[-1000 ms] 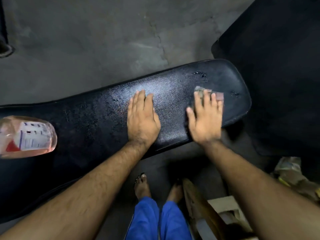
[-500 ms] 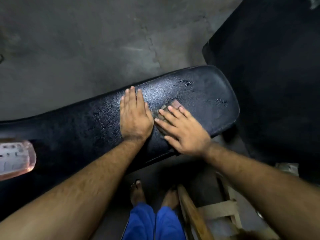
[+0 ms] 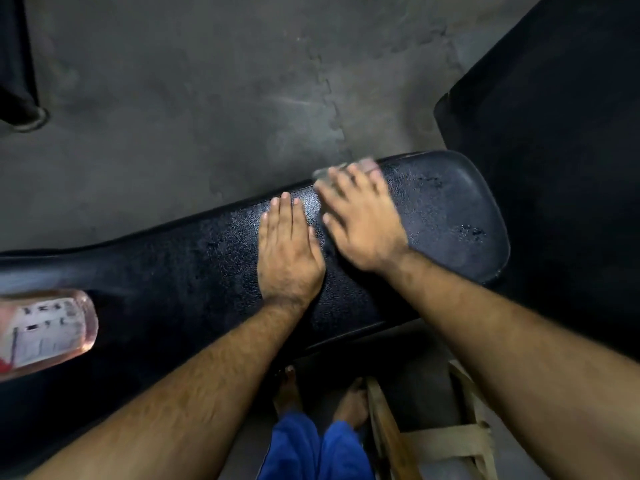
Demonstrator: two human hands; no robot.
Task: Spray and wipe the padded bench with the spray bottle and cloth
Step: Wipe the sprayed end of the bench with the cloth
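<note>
The right hand [image 3: 362, 220], blurred with motion, lies with fingers spread and flat on a small pale folded cloth [image 3: 341, 168] at the far edge of the long black padded vinyl bench [image 3: 194, 271], upper centre of the frame; only the cloth's far edge shows past the fingertips. Half a second ago this hand and cloth were lower, near the middle of the pad with the fingers pointing toward the upper left; a second ago they were out nearer the rounded right end. The hand has swept the cloth in from the end and then up to the far edge, so the wiping is well under way on this section, I judge.

The left hand [image 3: 289, 251] rests palm down, fingers straight and together, at the centre of the frame just beside the right hand, bracing on the pad where it was before.

Wet droplets [image 3: 472, 232] still bead near the right end of the bench, so that patch seems to need another pass.

The clear pink-tinted plastic spray bottle [image 3: 45, 330] lies on the pad at the left edge of the frame, well apart from both hands, further in view than half a second ago.
</note>
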